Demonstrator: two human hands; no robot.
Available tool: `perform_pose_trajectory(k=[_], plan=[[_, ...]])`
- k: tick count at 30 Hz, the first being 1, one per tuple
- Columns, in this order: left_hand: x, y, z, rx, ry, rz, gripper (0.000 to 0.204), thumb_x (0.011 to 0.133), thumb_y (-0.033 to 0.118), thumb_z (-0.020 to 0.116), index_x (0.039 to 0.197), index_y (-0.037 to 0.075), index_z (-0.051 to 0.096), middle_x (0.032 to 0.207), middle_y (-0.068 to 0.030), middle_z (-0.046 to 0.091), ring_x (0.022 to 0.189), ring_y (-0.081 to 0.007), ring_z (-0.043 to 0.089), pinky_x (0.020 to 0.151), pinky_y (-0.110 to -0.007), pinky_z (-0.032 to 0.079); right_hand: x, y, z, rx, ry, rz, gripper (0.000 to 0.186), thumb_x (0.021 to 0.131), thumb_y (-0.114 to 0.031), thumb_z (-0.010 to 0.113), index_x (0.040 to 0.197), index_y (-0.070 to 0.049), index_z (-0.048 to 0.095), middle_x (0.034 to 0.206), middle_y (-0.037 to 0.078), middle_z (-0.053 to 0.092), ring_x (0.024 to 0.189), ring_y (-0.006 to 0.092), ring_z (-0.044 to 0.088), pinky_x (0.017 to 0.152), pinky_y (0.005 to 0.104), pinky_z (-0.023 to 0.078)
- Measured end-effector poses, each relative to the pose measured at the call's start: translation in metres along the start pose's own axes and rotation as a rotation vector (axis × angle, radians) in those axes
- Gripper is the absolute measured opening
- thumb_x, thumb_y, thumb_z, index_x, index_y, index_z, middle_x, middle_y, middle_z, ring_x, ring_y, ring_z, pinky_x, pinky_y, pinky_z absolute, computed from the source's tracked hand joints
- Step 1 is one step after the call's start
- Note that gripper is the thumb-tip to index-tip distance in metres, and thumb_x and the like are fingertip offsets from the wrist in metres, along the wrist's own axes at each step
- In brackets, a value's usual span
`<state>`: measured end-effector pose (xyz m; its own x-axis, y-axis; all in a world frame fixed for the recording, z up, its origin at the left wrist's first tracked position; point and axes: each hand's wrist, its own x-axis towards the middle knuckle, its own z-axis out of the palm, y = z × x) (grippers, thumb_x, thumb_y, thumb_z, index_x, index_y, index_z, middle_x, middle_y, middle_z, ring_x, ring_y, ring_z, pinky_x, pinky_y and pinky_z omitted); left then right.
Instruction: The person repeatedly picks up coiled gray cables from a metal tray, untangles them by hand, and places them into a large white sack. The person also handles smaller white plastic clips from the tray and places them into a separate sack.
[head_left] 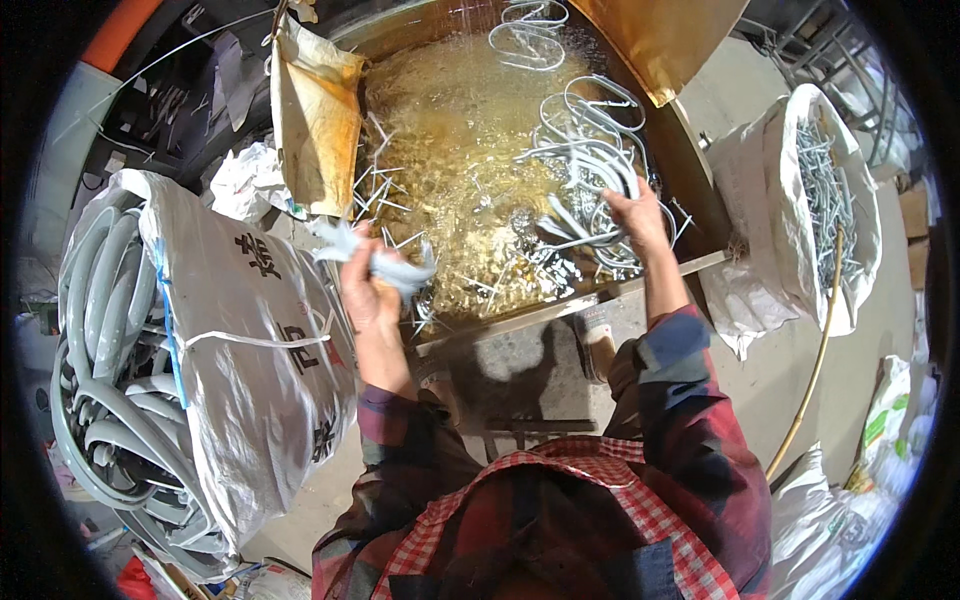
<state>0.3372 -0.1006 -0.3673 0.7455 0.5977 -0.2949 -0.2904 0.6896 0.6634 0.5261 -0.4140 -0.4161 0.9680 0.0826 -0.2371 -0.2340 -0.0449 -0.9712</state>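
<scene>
My left hand [366, 292] is closed around a bunch of short grey plastic strips [382, 260] at the near left edge of a metal tub [690, 170] filled with yellowish liquid [450, 130]. My right hand [638, 215] grips a bundle of curved grey tubes [585, 165] lying in the liquid at the tub's right side. More grey loops [530, 40] and thin white pieces [385, 190] float in the tub.
A big woven sack [245, 340] packed with coiled grey tubes [105, 300] lies at my left. A white sack [850, 190] of grey clips stands at the right, with a thin yellow hose [815, 370] beside it. A stained bag [315, 115] hangs over the tub's left rim.
</scene>
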Motion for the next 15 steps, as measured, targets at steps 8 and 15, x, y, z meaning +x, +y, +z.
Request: perform_pose_trajectory(k=[8,15], plan=[[-0.035,-0.091,0.044,0.353,-0.229,-0.103,0.030,0.082,0.004,0.063,0.110,-0.003,0.055,0.094,-0.0076,0.064,0.080,-0.0138,0.062,0.072,-0.026,0.050,-0.099,-0.002,0.109,-0.090,-0.375,-0.322,0.067,0.088,-0.039,0.057,0.133,0.003,0.030,0.120,0.022,0.048,0.110,0.0284,0.049,0.095,0.0386,0.038],[-0.040,-0.072,0.043,0.460,-0.301,-0.005,0.038,0.080,-0.003,0.061,0.116,-0.001,0.053,0.103,-0.0050,0.062,0.090,-0.0133,0.059,0.081,-0.027,0.047,-0.135,0.003,0.123,-0.012,-0.403,-0.380,0.079,0.092,-0.050,0.044,0.143,0.002,0.015,0.139,0.020,0.033,0.129,0.0277,0.033,0.106,0.0362,0.026]])
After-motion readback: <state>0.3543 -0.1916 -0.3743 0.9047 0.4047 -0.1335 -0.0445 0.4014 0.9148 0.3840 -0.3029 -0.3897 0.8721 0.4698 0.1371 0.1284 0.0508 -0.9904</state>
